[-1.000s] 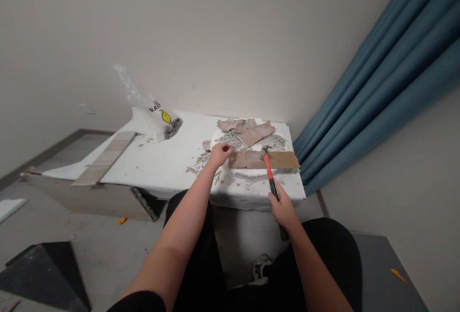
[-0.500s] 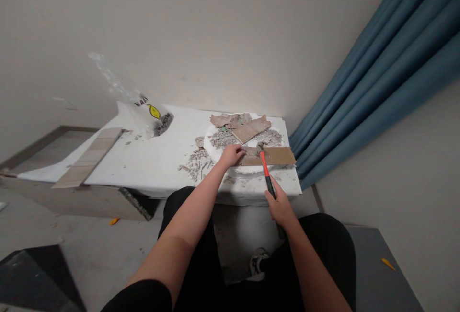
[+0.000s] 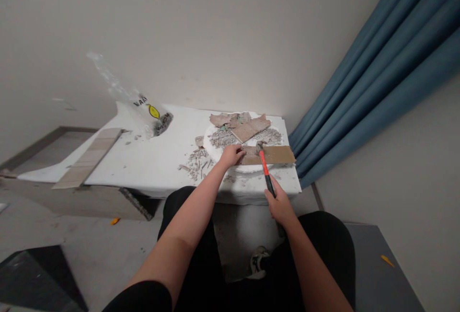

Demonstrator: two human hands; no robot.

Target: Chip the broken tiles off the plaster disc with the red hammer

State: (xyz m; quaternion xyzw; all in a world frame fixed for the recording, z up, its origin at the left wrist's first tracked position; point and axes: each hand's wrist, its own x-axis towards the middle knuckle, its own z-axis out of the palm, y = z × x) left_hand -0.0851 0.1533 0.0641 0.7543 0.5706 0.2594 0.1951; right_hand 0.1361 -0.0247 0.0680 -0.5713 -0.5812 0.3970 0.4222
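The white-covered table (image 3: 143, 161) had its front edge close to the person's knees, and its right edge met the blue curtain (image 3: 359, 82). A stretch of white surface ran between the printed plastic bag (image 3: 153, 111) and the grey rubble (image 3: 197, 164); on the right, room was tighter.

The brown strip (image 3: 280, 155) lay across the front of the round white slab (image 3: 208, 145), its smooth tan right end reaching about the table's right edge. The right hand (image 3: 282, 205) was closed firmly round the black grip of the hammer (image 3: 263, 161), whose red shaft led to a head over the strip (touching or just above, I couldn't tell). The left hand (image 3: 232, 155) was partly closed, fingers curled at the strip's left end; whether they gripped it was unclear.

A second earlier, that hand was farther left, leaving more of the strip's left end uncovered.
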